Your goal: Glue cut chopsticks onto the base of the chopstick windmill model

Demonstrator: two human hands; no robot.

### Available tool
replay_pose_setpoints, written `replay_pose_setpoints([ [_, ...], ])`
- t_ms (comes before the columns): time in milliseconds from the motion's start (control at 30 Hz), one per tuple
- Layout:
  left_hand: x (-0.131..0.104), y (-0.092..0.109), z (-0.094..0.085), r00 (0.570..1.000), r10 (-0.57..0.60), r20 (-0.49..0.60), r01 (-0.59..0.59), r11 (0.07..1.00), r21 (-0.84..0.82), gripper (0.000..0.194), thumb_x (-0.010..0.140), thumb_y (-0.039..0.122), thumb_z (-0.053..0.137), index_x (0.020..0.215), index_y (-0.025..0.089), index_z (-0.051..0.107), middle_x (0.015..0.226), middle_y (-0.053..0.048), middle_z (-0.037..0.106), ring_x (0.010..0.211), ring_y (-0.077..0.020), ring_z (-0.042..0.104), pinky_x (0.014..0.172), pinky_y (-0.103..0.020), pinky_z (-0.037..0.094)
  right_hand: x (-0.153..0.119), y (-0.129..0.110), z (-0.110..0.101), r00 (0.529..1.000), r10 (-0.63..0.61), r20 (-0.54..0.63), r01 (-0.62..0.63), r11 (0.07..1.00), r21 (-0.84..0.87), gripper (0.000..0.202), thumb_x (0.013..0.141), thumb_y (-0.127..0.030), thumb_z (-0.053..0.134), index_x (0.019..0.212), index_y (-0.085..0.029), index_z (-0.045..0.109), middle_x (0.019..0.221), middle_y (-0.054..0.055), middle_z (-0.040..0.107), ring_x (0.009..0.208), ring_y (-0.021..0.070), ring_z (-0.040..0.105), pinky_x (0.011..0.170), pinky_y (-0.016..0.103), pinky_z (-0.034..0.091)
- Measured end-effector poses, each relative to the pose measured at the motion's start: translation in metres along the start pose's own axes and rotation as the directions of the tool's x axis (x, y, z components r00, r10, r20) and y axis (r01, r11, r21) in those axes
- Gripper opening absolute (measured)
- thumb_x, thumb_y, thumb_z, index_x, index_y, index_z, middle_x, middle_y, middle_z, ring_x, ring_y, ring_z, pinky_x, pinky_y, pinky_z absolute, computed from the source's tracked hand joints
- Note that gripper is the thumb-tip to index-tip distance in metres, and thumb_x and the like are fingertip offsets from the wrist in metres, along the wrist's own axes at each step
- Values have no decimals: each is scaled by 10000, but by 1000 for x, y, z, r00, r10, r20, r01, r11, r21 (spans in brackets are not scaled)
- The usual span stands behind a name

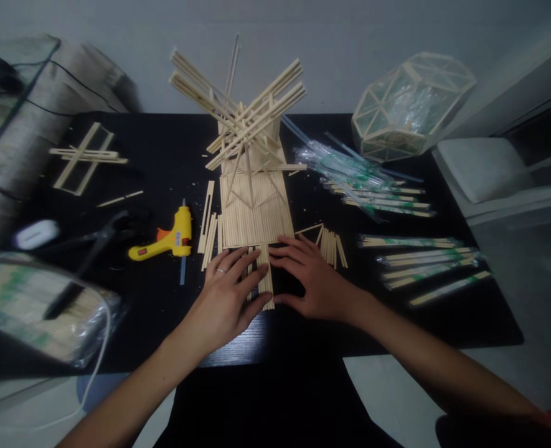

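Note:
A narrow row of short wooden sticks (264, 283) lies side by side on the black table, against the front edge of a stick-built model. My left hand (231, 286), with a ring on one finger, rests its spread fingertips and thumb along the left side of this row. From the right, my right hand (310, 274) lies with fingers stretched out, its fingertips near the row and the model's front edge. The model has a flat panel of sticks (256, 211) and, behind it, crossed windmill-like blades (242, 124). Some sticks under my left fingers are partly hidden.
To the left lie a yellow glue gun (177, 236), a crossed stick frame (86, 158), dark pliers-like tools (102, 239) and a bag of chopsticks (37, 311). On the right are loose cut sticks (332, 247), wrapped chopsticks (424, 258) and a faceted clear-panelled frame (410, 109).

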State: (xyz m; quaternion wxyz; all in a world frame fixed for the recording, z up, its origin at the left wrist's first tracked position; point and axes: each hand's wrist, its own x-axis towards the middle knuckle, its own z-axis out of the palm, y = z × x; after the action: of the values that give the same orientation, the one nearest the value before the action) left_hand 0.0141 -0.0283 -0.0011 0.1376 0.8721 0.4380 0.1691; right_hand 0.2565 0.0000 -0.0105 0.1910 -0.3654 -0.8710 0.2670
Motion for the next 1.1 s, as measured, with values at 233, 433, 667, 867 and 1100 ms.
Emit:
replay_pose_setpoints([
  [233, 0, 0, -1, 1000, 12, 7, -12, 1000, 17, 382, 1022, 368, 631, 1363, 197, 656, 1500, -146, 604, 1455, -358, 491, 1222, -618, 344, 0, 0, 0, 1000, -1, 4, 1, 1000, -7, 589, 864, -395, 835, 1377, -201, 619, 1443, 134, 653, 1534, 357, 429, 1290, 666, 230],
  [433, 0, -1, -1, 1000, 24, 11, -25, 1000, 17, 394, 1026, 369, 627, 1374, 186, 648, 1501, -151, 602, 1451, -354, 491, 1215, -605, 351, 1, 0, 1, 1000, -2, 0, 2, 1000, -2, 597, 869, -414, 832, 1389, -216, 615, 1447, 129, 650, 1538, 357, 423, 1290, 669, 229],
  [667, -1, -1, 1, 1000, 11, -1, -11, 1000, -4, 395, 1007, 353, 655, 1367, 190, 662, 1496, -144, 614, 1445, -359, 501, 1215, -601, 356, 0, 1, 0, 1000, -15, -4, 15, 1000, -14, 592, 859, -389, 845, 1363, -176, 618, 1440, 147, 652, 1535, 356, 425, 1293, 661, 223],
  [867, -1, -1, 1, 1000, 17, -11, -18, 1000, -7, 392, 1008, 359, 654, 1363, 194, 668, 1492, -143, 618, 1442, -358, 505, 1206, -602, 368, 0, 0, 2, 1000, -15, -16, 15, 1000, -7, 592, 843, -361, 857, 1353, -176, 620, 1428, 145, 657, 1531, 360, 430, 1293, 656, 228],
  [1100, -1, -1, 1, 1000, 7, -19, -8, 1000, -20, 386, 1000, 353, 663, 1355, 203, 673, 1496, -136, 617, 1442, -359, 506, 1216, -612, 361, 0, 0, 2, 1000, -16, -15, 16, 1000, -7, 576, 867, -378, 835, 1369, -195, 620, 1434, 140, 653, 1532, 360, 430, 1289, 671, 228],
])
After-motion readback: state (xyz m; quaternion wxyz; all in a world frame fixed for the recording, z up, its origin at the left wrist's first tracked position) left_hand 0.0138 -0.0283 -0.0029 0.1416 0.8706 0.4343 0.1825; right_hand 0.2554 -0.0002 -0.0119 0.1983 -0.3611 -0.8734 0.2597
